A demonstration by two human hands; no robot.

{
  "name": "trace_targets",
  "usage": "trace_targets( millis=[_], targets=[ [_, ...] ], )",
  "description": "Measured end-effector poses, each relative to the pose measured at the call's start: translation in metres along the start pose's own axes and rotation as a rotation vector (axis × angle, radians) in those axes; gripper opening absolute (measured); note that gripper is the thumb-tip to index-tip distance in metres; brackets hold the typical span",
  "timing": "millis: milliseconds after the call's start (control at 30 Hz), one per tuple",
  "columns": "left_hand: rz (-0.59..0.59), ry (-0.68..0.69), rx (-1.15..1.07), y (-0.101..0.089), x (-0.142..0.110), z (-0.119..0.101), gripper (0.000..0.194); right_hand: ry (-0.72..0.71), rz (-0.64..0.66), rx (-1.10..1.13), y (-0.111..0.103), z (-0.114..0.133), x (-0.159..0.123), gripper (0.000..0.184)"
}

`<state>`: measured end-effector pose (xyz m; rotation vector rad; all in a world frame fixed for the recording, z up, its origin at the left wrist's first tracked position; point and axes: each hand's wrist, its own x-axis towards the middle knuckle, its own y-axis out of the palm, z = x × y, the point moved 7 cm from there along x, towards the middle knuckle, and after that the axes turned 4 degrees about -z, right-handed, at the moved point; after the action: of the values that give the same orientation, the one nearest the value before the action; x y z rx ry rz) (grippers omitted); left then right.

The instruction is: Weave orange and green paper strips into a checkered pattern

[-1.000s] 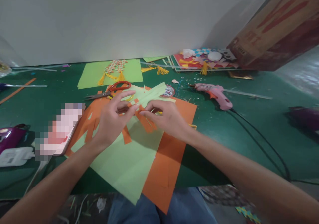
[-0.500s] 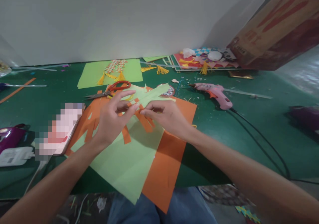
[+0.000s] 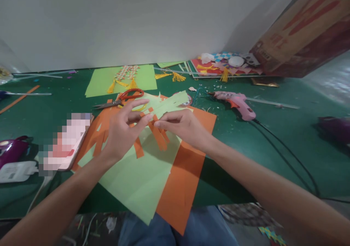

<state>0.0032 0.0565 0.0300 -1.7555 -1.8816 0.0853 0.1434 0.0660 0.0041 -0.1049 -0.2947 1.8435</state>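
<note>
Both hands meet over a stack of paper, gripping orange and pale green paper strips that cross each other. My left hand (image 3: 123, 129) pinches the left part of the strips between thumb and forefinger. From the right, my right hand (image 3: 184, 125) pinches the same piece with thumb and fingertips. Orange strips (image 3: 158, 135) hang down from between the hands, and green strips (image 3: 172, 102) stick out up to the right. Beneath lie a pale green sheet (image 3: 133, 180) and an orange sheet (image 3: 180, 191). Scissors with red handles (image 3: 120, 100) rest just behind my left hand.
A pink glue gun (image 3: 235, 102) with a black cord lies at right. A phone (image 3: 68, 144), partly blurred out, and a white charger (image 3: 18, 172) are at left. Behind are a woven piece with yellow tassels (image 3: 127, 73), craft scraps (image 3: 224, 63) and a paper bag (image 3: 298, 34).
The green strips and hanging orange strips have shifted slightly between my hands. My right hand has turned a little; my left hand looks almost still.
</note>
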Motion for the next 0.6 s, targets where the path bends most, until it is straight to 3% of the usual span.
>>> trace_targets(
  millis=[167, 400, 600],
  targets=[
    [0.011, 0.027, 0.016, 0.0, -0.001, -0.001, 0.032, 0.04, 0.0, 0.036, 0.0, -0.003, 0.001, 0.028],
    [0.074, 0.187, 0.056, 0.001, 0.0, -0.008, 0.027, 0.111, 0.068, 0.119, -0.001, -0.007, 0.003, 0.024],
    [0.022, 0.147, 0.044, -0.004, 0.003, -0.004, 0.024, 0.057, 0.095, 0.054, -0.01, -0.002, 0.005, 0.024]
  ],
)
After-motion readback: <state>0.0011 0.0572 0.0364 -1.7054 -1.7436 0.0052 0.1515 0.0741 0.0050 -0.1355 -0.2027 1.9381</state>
